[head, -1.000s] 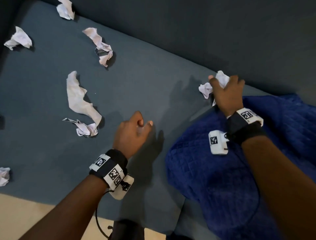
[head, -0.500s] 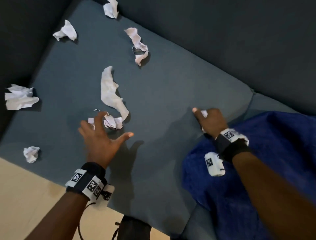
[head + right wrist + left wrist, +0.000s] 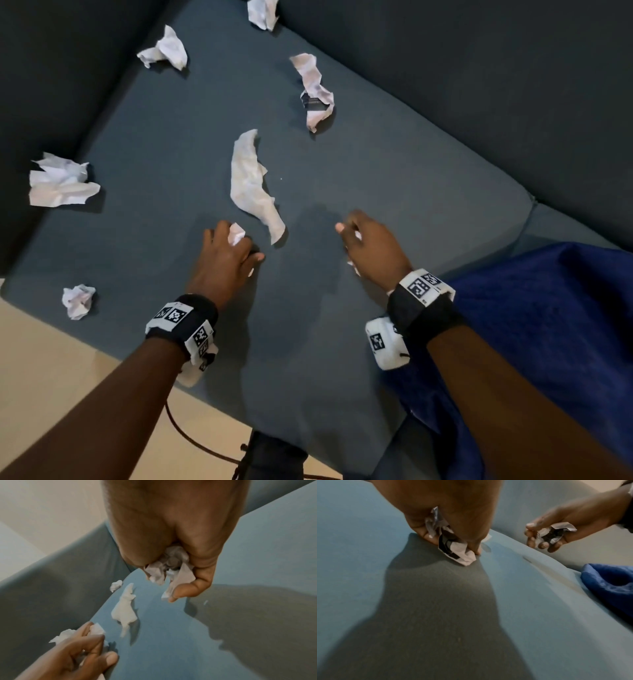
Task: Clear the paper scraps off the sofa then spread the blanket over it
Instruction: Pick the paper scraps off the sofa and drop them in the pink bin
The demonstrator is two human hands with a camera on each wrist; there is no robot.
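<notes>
On sofa seat, between both hands: long scrap laid lengthwise away from person, near end just beside left hand. Left hand curled round crumpled scrap; right hand clenched on wad. Left judged nearer. Blanket bunched at right.

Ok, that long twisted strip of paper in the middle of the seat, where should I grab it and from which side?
Probably pinch the long paper strip at its narrow lower tail, which tapers toward the left hand. Come from above. Both the left hand and the right hand already hold crumpled scraps, so use free fingertips. The strip lies flat and loose on the sofa seat.
</notes>
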